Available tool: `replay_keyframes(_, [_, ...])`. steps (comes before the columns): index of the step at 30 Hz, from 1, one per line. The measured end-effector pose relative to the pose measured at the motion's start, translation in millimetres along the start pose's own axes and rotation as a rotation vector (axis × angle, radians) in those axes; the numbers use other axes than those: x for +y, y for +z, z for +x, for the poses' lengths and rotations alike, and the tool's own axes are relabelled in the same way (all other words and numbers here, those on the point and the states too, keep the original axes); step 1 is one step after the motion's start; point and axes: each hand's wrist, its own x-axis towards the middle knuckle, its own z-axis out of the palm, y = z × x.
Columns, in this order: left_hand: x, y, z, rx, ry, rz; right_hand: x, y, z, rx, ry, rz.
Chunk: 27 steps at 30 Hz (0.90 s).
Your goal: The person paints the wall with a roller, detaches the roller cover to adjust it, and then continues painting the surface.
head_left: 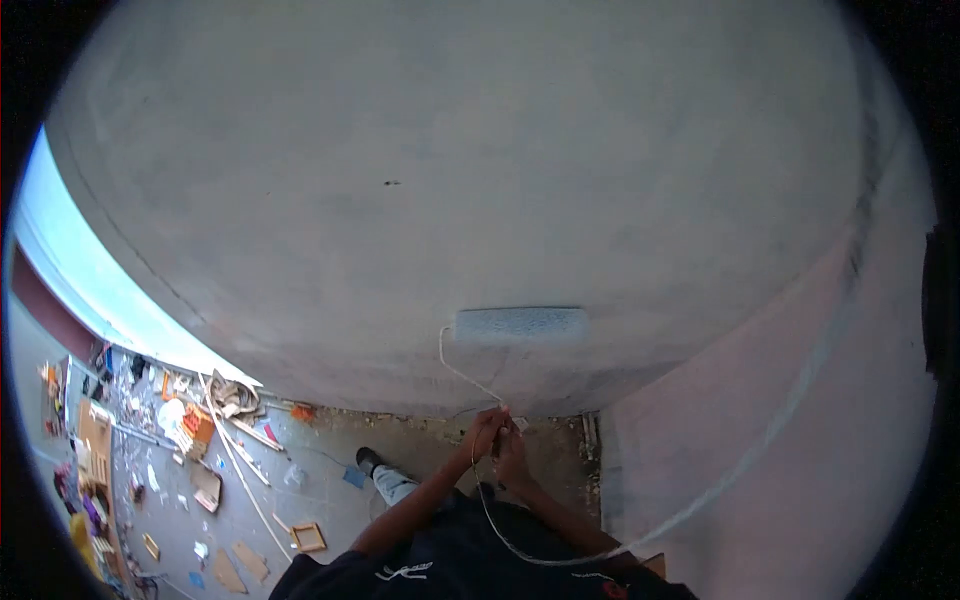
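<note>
As forearms [425,497] converge, left hand [484,436] and right hand [513,458] clasp the handle [476,382].

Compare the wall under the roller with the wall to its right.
The front wall looks grey; the side wall looks pinkish. The front wall has the roller against it, gripped by the left hand and right hand; the side wall has no tool on it. The front wall fills most of the view; the side wall only the right edge. Both are plain and meet at a corner.

Left hand [483,432], right hand [513,458] hide roller [520,325] grip; floor debris [190,430] indistinct.
</note>
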Motion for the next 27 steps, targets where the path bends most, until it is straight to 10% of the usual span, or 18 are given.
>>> replay_keyframes(2, [-10, 1, 4, 0.023, -0.028, -0.02, -16, 3, -2, 0.005, 0.154, 0.347])
replay_keyframes(5, [-68, 2, 10, 0.106, -0.078, -0.061, 59, 18, -20, 0.033, 0.053, 0.111])
replay_keyframes(8, [-63, 8, -6, 0.137, -0.158, -0.137, 21, 9, -32, -0.052, 0.266, 0.207])
replay_keyframes(14, [-29, 22, -3, 0.132, 0.071, -0.208, -59, -14, -12, -0.001, 0.049, 0.203])
replay_keyframes(27, [-84, 21, 7, 0.259, -0.111, -0.225, -14, -7, -26, -0.032, 0.282, 0.095])
